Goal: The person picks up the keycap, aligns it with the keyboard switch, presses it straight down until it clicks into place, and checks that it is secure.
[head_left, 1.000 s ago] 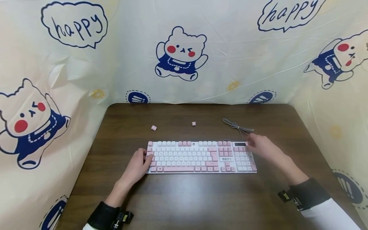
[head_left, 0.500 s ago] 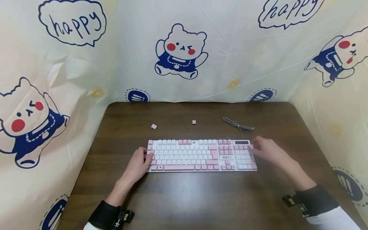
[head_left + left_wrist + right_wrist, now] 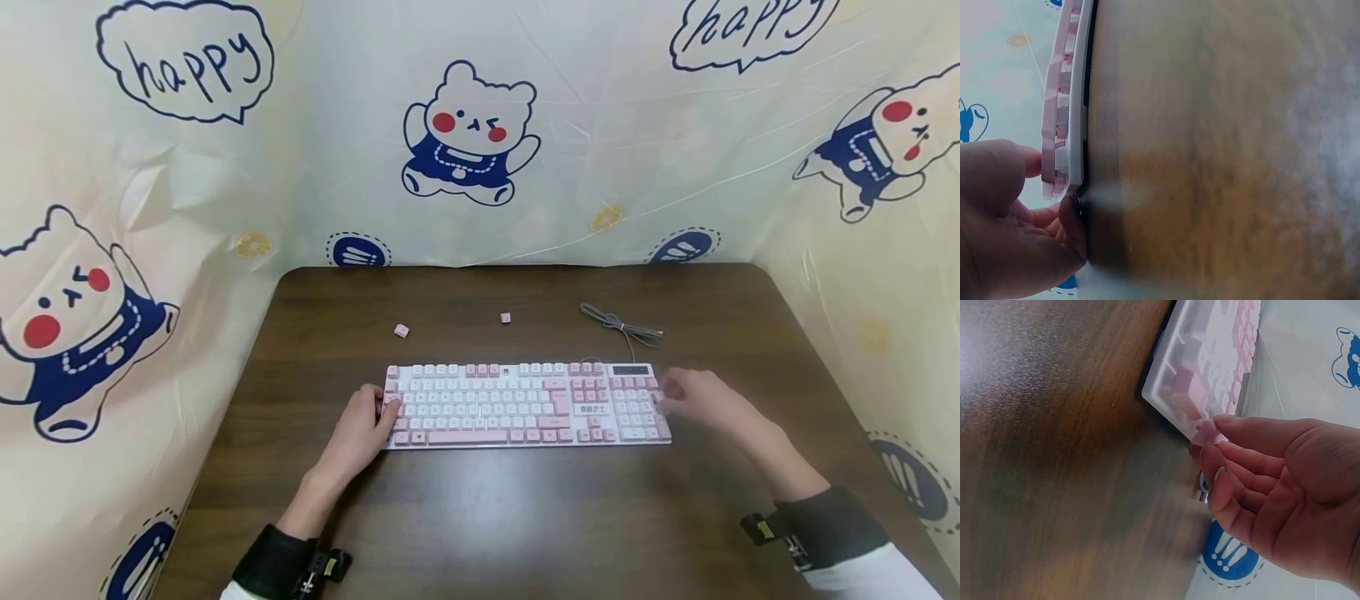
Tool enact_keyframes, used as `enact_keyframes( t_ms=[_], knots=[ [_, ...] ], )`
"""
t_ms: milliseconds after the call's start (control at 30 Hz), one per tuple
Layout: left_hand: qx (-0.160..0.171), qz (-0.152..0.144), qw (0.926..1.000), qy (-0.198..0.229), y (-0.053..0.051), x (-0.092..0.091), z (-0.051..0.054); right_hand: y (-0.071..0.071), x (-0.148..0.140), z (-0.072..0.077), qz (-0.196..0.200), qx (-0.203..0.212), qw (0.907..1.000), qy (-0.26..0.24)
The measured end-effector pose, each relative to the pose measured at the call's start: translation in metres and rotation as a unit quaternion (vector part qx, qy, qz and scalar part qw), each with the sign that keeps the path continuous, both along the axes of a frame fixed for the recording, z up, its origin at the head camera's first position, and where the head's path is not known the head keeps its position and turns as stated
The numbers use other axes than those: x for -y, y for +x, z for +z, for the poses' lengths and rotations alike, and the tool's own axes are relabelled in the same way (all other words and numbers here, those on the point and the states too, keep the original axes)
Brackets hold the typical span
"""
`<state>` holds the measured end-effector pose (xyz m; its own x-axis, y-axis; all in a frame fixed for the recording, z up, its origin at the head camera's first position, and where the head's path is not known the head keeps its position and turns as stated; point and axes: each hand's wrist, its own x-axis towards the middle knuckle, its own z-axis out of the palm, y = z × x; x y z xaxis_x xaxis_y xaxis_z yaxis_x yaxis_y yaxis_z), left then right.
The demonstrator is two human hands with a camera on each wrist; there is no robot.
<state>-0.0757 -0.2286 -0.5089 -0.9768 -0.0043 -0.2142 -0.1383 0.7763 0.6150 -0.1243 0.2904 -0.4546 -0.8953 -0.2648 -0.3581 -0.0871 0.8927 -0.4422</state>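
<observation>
A pink and white keyboard (image 3: 480,408) lies on the brown table. The left hand (image 3: 363,433) grips its left end; in the left wrist view the thumb of that hand (image 3: 1016,219) rests on the pink keys and curled fingers lie at the keyboard's edge (image 3: 1076,137). At the keyboard's right end is the right hand (image 3: 705,404). In the right wrist view this hand (image 3: 1285,481) pinches a small pink keycap (image 3: 1207,434) between thumb and fingers, close beside the pink key (image 3: 1189,394) at the corner.
Behind the keyboard lie two loose pink keycaps, one at the left (image 3: 402,331) and one nearer the middle (image 3: 506,318). A bundled grey cable (image 3: 622,325) lies behind the right end. A printed sheet (image 3: 570,167) stands around the table's back and sides.
The right hand has moved from the keyboard's top right corner slightly right and toward the front, along the right edge. The left hand keeps its hold on the left end.
</observation>
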Motion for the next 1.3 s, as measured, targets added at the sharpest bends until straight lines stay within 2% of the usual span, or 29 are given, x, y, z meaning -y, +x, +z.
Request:
enact_keyframes(
  t_ms=[500, 767, 1000, 1300],
  knots=[
    [-0.003, 0.001, 1.0000, -0.008, -0.0011, -0.0014, 0.0001, -0.0032, -0.0037, -0.0039, -0.007, -0.001, 1.0000, -0.007],
    [0.000, 0.001, 1.0000, -0.008, -0.0004, -0.0018, 0.0009, -0.0034, -0.0039, -0.0029, -0.024, 0.014, 0.9996, -0.007],
    [0.001, 0.002, 1.0000, -0.008, -0.0001, -0.0017, -0.0010, -0.0013, 0.0000, -0.0003, -0.016, 0.012, 0.9998, -0.010],
    [-0.002, 0.000, 1.0000, -0.005, 0.0000, -0.0015, -0.0007, -0.0007, 0.0019, -0.0011, -0.023, 0.019, 0.9995, -0.003]
  ],
)
